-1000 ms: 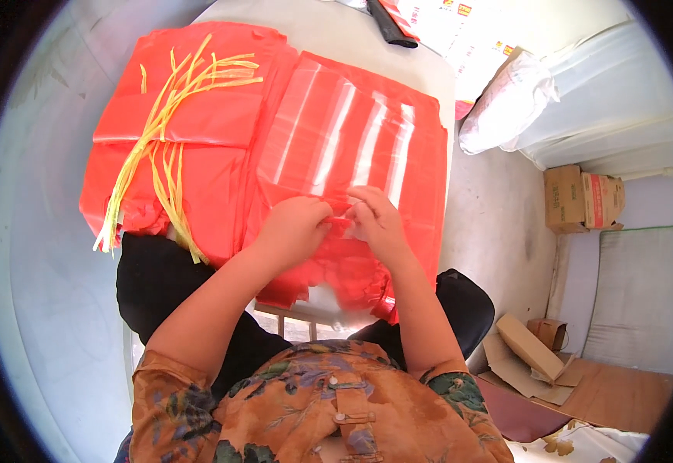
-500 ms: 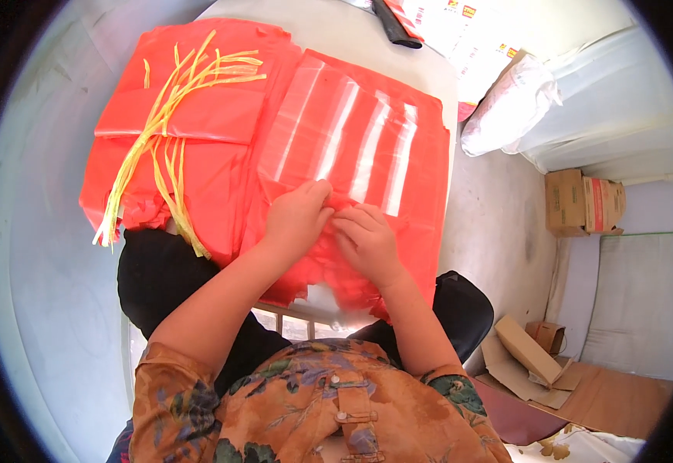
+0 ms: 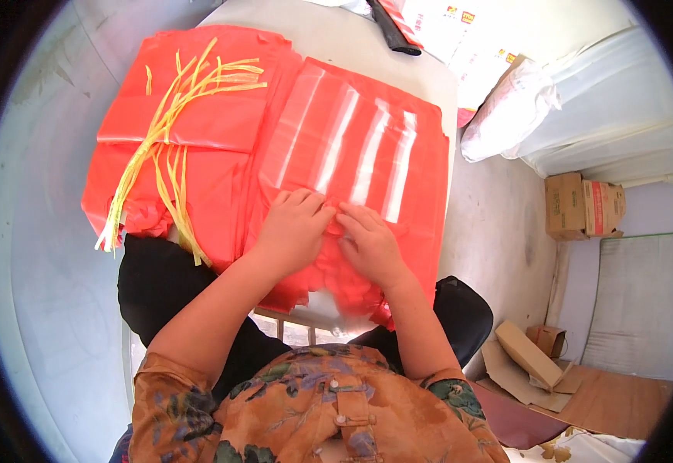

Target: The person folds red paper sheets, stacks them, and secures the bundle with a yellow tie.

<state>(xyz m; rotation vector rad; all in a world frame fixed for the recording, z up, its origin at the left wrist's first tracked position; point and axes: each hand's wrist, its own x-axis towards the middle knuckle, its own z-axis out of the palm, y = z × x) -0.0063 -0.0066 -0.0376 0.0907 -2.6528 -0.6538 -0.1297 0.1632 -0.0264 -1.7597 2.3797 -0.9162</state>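
- Right-hand stack of red plastic bags (image 3: 421,162): flat on pale surface (image 3: 329,35), adjoining left-hand red stack (image 3: 224,112), which bears yellow strips (image 3: 151,143).
- Left hand (image 3: 292,234): fingers on the right-hand stack; grip cannot be determined.
- Right hand (image 3: 373,245): just beside, same finding.

I see a pale wall (image 3: 32,255) at nine o'clock, an off-white tabletop (image 3: 336,42) at twelve, pale sheeting (image 3: 622,100) at two, grey floor (image 3: 498,239) and a cardboard box (image 3: 566,207) at three, a brown board (image 3: 626,397) at four; bright light floods one o'clock.
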